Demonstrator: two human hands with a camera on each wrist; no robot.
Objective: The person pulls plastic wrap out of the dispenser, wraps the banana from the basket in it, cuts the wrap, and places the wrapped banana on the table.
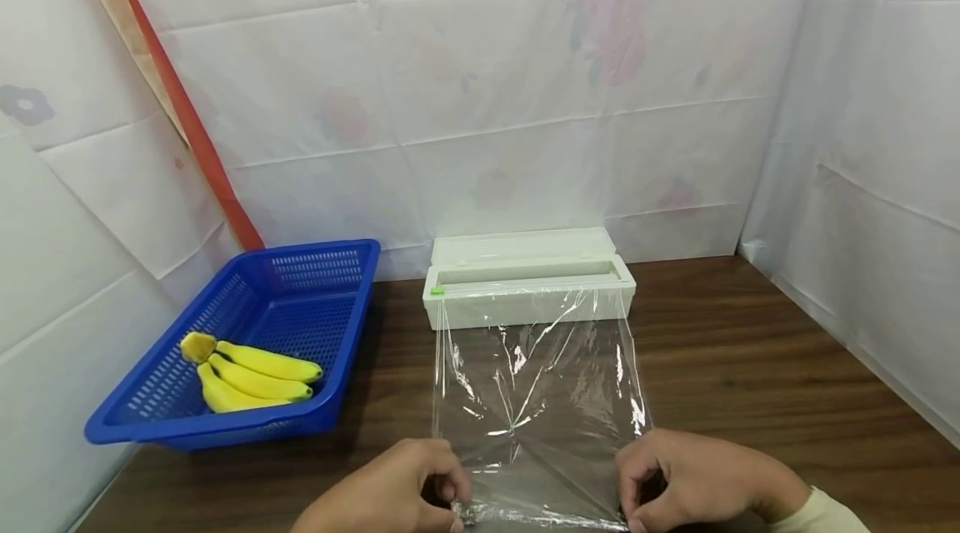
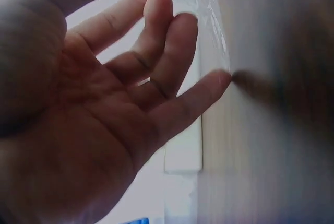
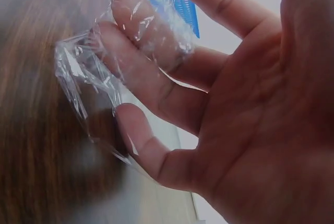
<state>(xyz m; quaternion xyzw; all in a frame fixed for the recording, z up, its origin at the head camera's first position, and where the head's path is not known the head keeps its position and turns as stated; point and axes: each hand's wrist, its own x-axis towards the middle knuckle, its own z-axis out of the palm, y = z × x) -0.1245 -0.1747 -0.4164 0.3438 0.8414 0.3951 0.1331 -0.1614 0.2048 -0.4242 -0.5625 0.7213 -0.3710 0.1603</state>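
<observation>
A sheet of clear plastic wrap (image 1: 540, 400) stretches over the table from a white wrap dispenser box (image 1: 528, 308), whose lid stands raised at the back. My left hand (image 1: 397, 487) pinches the near left corner of the wrap between thumb and fingers. At the near right corner my right hand (image 1: 693, 479) pinches the film too. In the right wrist view, crinkled wrap (image 3: 83, 72) lies over several fingers (image 3: 151, 93). The left wrist view shows the other fingers (image 2: 182, 104) loosely bent beside the film, the little finger touching the table.
On the left, a blue plastic basket (image 1: 352, 333) holds a bunch of yellow bananas (image 1: 255, 375). A small green slider (image 1: 437, 290) sits on the box's left front edge. Sheeted walls enclose the dark wooden table (image 1: 735, 350) at the back and sides.
</observation>
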